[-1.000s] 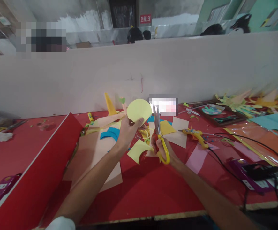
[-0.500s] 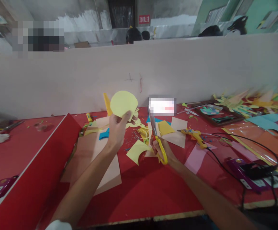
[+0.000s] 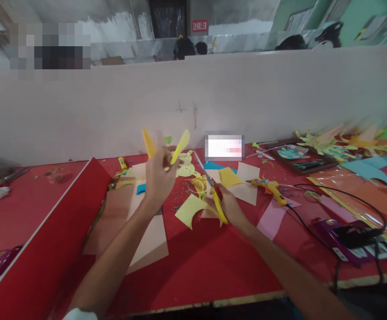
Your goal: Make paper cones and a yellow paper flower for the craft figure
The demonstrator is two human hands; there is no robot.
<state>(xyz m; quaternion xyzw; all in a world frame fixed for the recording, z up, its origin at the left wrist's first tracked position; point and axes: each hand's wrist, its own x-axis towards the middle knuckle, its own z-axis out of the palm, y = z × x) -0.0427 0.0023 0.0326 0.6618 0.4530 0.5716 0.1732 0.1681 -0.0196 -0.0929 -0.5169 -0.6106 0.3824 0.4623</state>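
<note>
Between the fingers of my left hand (image 3: 160, 178) is a pale yellow paper disc (image 3: 181, 145), turned almost edge-on and held above the table. My right hand (image 3: 228, 202) grips yellow-handled scissors (image 3: 217, 195), whose blades point up and left, a little to the right of the disc and apart from it. Below and between the hands lies a yellow paper offcut (image 3: 190, 210) with a curved edge. Cut yellow paper shapes (image 3: 187, 166) rest behind my left hand. A mustard paper square (image 3: 230, 177) lies on pale sheets beyond my right hand.
A yellow glue gun (image 3: 271, 190) with a black cord lies to the right, near a purple box (image 3: 333, 240). A red upright board (image 3: 63, 231) stands at left. Behind the red table (image 3: 206, 271) runs a white partition (image 3: 120, 111). A tool tray (image 3: 308, 162) sits at back right.
My left hand has turned the yellow disc from facing me to nearly edge-on. The scissors in my right hand have tilted further left, their tips lower.
</note>
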